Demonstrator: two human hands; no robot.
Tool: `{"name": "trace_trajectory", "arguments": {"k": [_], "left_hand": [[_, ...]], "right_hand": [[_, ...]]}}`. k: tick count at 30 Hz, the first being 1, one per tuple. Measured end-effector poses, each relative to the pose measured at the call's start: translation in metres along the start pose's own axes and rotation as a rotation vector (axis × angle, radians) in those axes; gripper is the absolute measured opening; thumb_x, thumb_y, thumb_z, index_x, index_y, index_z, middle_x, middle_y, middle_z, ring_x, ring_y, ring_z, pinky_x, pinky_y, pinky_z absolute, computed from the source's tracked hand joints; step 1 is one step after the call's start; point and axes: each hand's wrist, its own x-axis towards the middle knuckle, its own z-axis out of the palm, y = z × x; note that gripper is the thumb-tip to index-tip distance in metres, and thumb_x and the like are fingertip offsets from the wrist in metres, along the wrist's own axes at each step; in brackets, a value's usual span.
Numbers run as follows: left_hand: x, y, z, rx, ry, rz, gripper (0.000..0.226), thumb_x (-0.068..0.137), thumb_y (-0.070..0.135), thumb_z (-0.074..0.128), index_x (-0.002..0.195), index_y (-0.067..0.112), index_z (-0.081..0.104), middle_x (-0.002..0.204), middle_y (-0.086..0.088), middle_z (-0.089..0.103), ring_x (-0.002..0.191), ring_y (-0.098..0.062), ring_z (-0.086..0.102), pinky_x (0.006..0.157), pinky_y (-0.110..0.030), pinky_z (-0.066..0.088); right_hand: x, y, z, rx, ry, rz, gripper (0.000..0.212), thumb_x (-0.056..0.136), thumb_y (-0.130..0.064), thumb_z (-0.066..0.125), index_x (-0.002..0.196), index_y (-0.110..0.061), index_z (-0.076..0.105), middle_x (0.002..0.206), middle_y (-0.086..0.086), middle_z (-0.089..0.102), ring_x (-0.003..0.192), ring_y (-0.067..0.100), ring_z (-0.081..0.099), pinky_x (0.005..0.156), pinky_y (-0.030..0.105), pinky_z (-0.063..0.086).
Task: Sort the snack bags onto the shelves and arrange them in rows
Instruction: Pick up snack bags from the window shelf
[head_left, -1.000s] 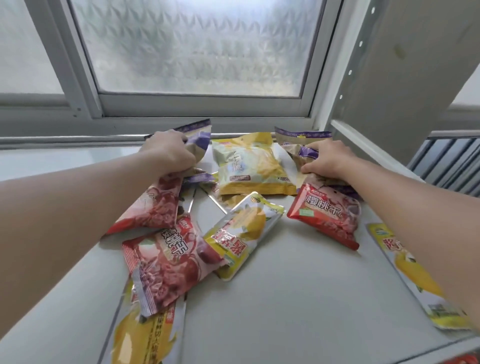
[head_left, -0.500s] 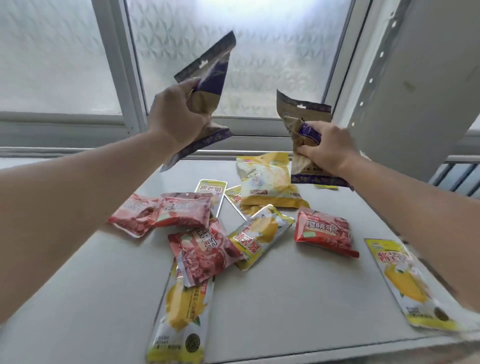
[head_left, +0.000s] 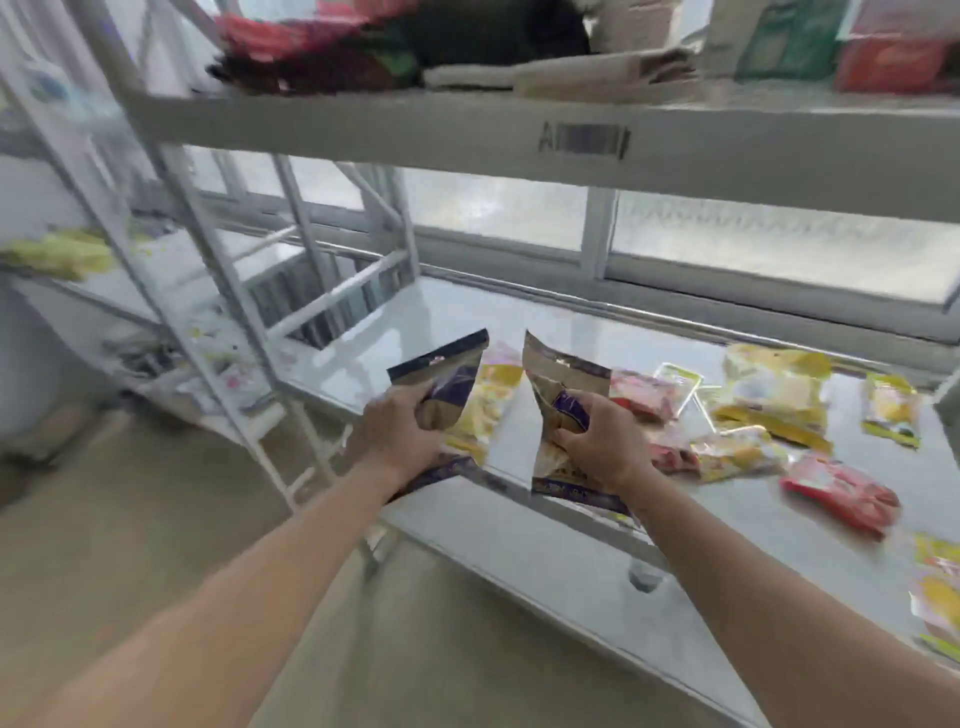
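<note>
Currently: carrying step, two items in hand. The left hand (head_left: 400, 431) grips one brown-and-purple foil snack pouch (head_left: 452, 374), fingers curled round its middle. The right hand (head_left: 597, 447) grips a second brown-and-purple foil pouch (head_left: 563, 376) likewise. Both pouches stand upright, side by side but apart, over the left end of the grey metal shelf (head_left: 727, 525). Loose on it, unsorted, lie red snack bags (head_left: 839, 491) and yellow snack bags (head_left: 774, 400). The upper grey shelf (head_left: 363, 130) holds blurred goods. The next move probably calls for choosing a spot and setting both pouches down edge to edge.
</note>
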Motion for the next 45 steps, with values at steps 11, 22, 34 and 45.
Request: {"name": "trace_trajectory", "arguments": {"k": [11, 22, 34, 45], "left_hand": [[-0.084, -0.272, -0.176, 0.130, 0.245, -0.424, 0.061, 0.073, 0.032, 0.061, 0.133, 0.041, 0.055, 0.132, 0.008, 0.058, 0.117, -0.021, 0.055, 0.087, -0.031, 0.049], [-0.062, -0.528, -0.337, 0.104, 0.327, -0.603, 0.059, 0.075, 0.031, 0.061, 0.132, 0.041, 0.056, 0.129, 0.010, 0.060, 0.114, -0.020, 0.057, 0.084, -0.029, 0.049], [0.109, -0.740, -0.435, 0.148, 0.383, -0.605, 0.057, 0.075, 0.035, 0.059, 0.132, 0.043, 0.055, 0.127, 0.014, 0.059, 0.110, -0.018, 0.057, 0.078, -0.028, 0.049], [0.319, -0.903, -0.526, 0.202, 0.363, -0.536, 0.059, 0.076, 0.032, 0.060, 0.134, 0.040, 0.054, 0.129, 0.018, 0.057, 0.112, -0.014, 0.055, 0.077, -0.030, 0.052]], "right_hand": [[-0.002, -0.284, 0.234, 0.013, -0.300, -0.402, 0.038, 0.078, -0.041, 0.061, 0.114, -0.031, 0.063, 0.104, -0.003, 0.066, 0.093, 0.025, 0.063, 0.069, 0.030, 0.044], [0.019, -0.548, 0.462, -0.027, -0.471, -0.583, 0.063, 0.077, -0.043, 0.064, 0.137, -0.028, 0.050, 0.135, -0.005, 0.056, 0.116, 0.021, 0.055, 0.090, 0.035, 0.049], [0.168, -0.721, 0.655, 0.011, -0.520, -0.590, 0.059, 0.082, -0.046, 0.060, 0.139, -0.036, 0.046, 0.140, -0.011, 0.050, 0.117, 0.023, 0.055, 0.088, 0.035, 0.048], [0.342, -0.853, 0.783, -0.002, -0.521, -0.495, 0.060, 0.082, -0.039, 0.063, 0.139, -0.034, 0.046, 0.139, -0.013, 0.050, 0.116, 0.019, 0.055, 0.090, 0.037, 0.052]]}}
